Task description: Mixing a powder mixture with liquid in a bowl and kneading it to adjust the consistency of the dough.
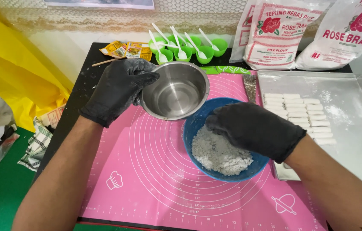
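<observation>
While the left hand [119, 87] clamps the steel bowl [174, 90] — right hand [256, 128], grip unclear, in the flour bowl [198, 124].

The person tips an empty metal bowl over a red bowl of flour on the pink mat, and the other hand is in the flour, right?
Not quite: the bowl of flour is blue, not red, as the head view shows. The rest holds: the left hand tips the empty metal bowl over it on the pink mat, and the right hand is in the flour.

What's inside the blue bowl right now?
The blue bowl holds a heap of greyish-white powder. The gloved right hand reaches in, covering the far side and its fingertips.
</observation>
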